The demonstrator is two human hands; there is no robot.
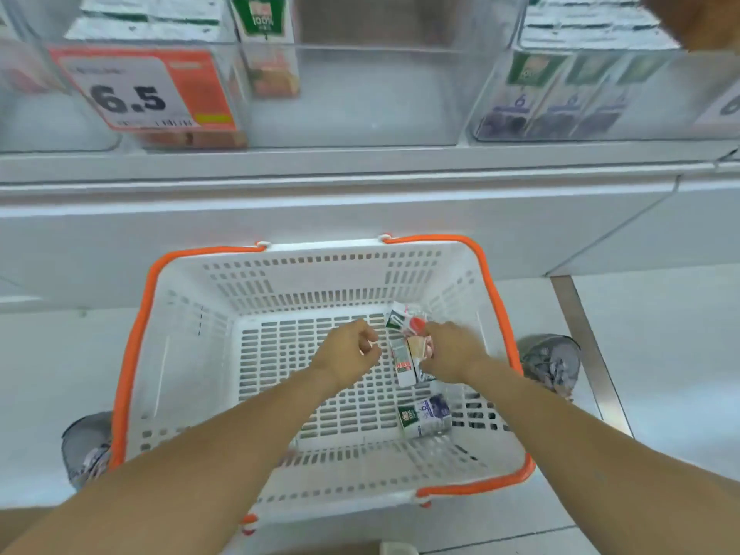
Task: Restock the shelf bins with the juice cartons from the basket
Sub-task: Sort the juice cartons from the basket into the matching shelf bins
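Observation:
A white basket with orange handles stands on the floor below the shelf. Both arms reach down into it. My right hand grips small juice cartons with red and green print near the basket's far right corner. My left hand hovers just left of them, fingers curled, holding nothing that I can see. One purple and white carton lies on the basket floor, closer to me. Above, the middle clear shelf bin holds one upright green and orange carton at its left side.
The right bin is packed with purple cartons. The left bin carries an orange price tag reading 6.5 and is full of cartons. A white shelf ledge runs between bins and basket. My shoes flank the basket on the tiled floor.

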